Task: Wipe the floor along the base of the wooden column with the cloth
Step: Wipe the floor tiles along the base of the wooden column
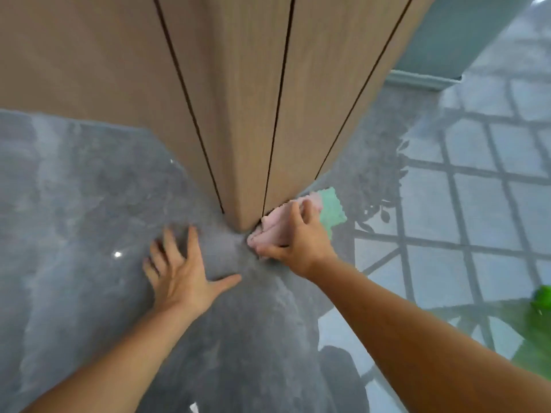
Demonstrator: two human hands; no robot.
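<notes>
Floor wiping at the near corner of the wooden column (250, 114). Right hand (293, 238), fingers closed around the bunched pink-and-green cloth (331, 208), presses it onto the grey floor (74, 204) against the column's base. Left hand (176, 268) lies flat, fingers spread, as a brace. For a clean pass, the cloth's edge should probably hug the joint under steady downward pressure.

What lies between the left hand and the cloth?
Only bare grey floor separates the left hand from the cloth, in the head view.
</notes>
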